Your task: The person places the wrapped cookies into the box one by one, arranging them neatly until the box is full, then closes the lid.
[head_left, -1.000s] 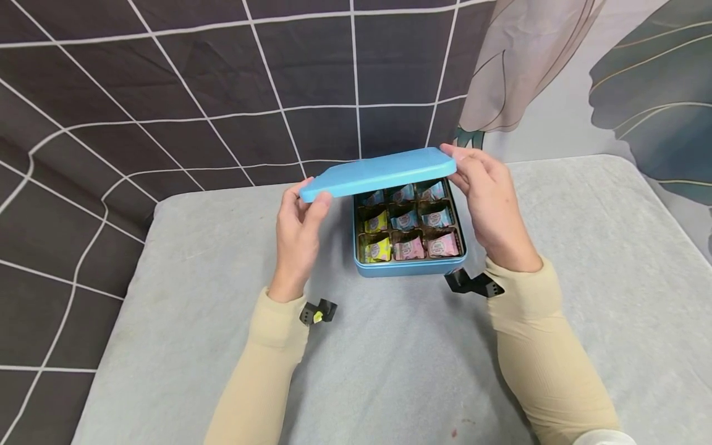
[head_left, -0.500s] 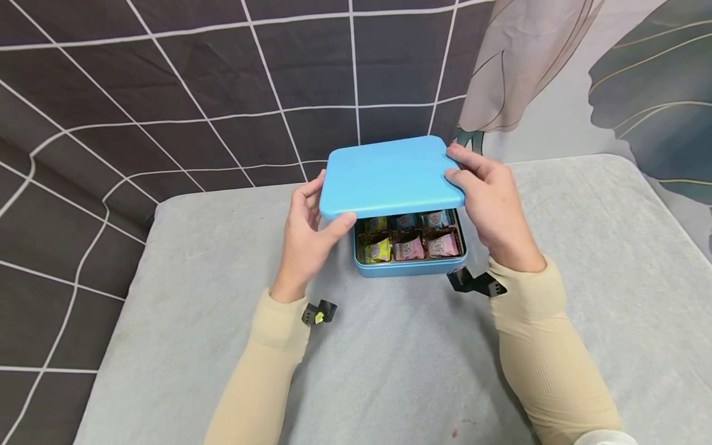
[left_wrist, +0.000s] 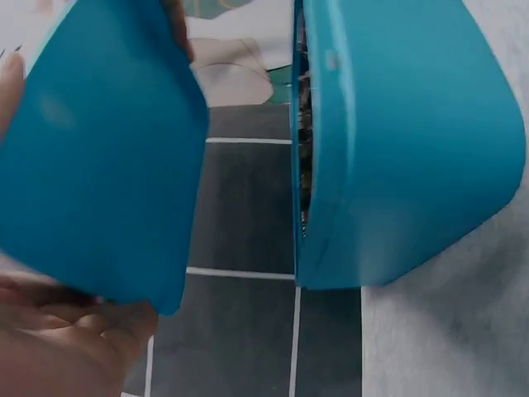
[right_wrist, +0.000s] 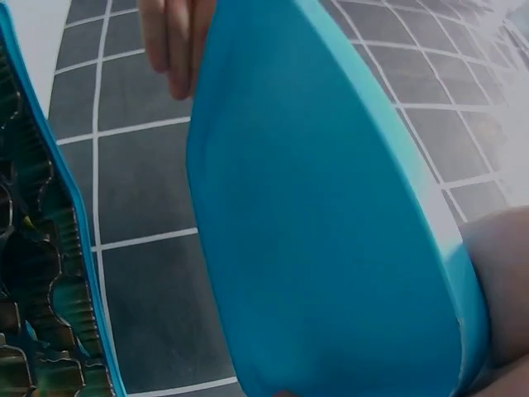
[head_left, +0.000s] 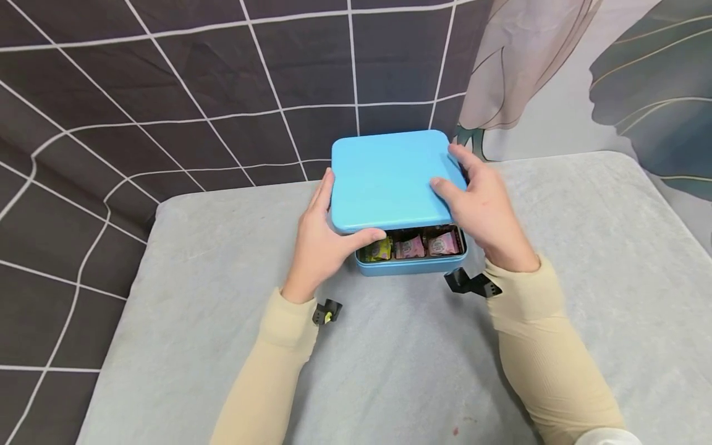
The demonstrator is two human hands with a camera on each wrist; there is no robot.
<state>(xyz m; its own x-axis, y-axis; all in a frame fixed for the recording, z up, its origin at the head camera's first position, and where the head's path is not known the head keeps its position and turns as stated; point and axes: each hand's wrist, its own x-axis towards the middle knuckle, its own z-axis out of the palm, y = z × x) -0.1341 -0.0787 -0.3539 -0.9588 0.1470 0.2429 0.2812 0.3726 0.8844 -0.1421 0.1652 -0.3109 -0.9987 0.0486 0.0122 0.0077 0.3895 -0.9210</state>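
Both hands hold a light blue lid [head_left: 389, 179] above a blue box [head_left: 411, 267], with a gap between the two in the wrist views. My left hand [head_left: 322, 247] grips the lid's left side, its thumb along the front edge. At the lid's right side my right hand [head_left: 486, 207] holds on with the thumb on top. Beneath the lid's front edge, a yellow wrapped candy [head_left: 379, 250] and two pink wrapped candies [head_left: 410, 247] show in the front compartments; the lid hides the back ones. In the right wrist view the box's divided insert [right_wrist: 33, 273] appears at left.
The box stands on a grey cloth-covered surface [head_left: 389, 358]. Behind it hangs a dark curtain [head_left: 222, 80] with white grid lines, beside a pale patterned curtain [head_left: 528, 74] at right. A small black device sits on each wrist.
The lid has come from a steep tilt to nearly level and moved over the box, covering its back rows. The left hand has shifted right and its thumb now lies along the front edge.
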